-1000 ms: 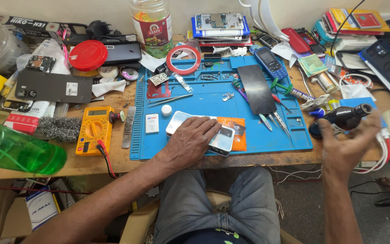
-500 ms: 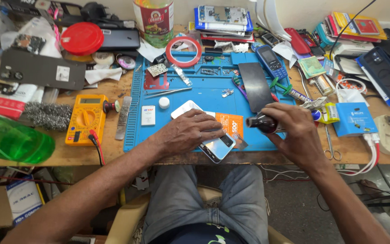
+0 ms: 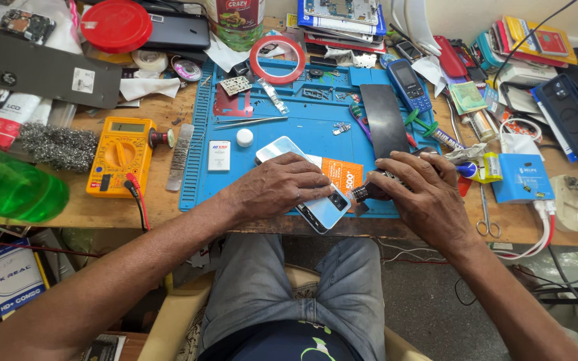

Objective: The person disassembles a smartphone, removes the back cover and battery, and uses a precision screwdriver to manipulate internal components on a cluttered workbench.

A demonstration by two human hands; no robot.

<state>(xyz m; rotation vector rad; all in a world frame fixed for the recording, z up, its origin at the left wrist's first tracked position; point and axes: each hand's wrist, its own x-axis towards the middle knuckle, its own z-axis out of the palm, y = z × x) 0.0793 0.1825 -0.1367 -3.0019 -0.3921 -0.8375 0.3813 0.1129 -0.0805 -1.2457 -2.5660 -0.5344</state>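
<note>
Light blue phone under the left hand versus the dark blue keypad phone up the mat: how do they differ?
The light blue phone lies back up, camera showing, pinned by the left hand at the mat's near edge. The keypad phone lies face up, screen and keys showing, untouched, smaller and darker. Both rest on the blue mat.

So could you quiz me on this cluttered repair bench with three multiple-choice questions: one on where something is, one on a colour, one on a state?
1. Where does the yellow multimeter sit?
A. left of the blue mat
B. on the mat
C. on the person's lap

2. What colour is the tape ring at the mat's top edge?
A. green
B. red
C. white

3. What is the left hand doing?
A. hanging free
B. lifting a bottle
C. pressing down on the light blue phone

Answers: A, it lies on bare wood beside the mat; B, the ring is plainly red; C, the palm rests flat on the phone while the right hand brings a dark tool to it.
</note>
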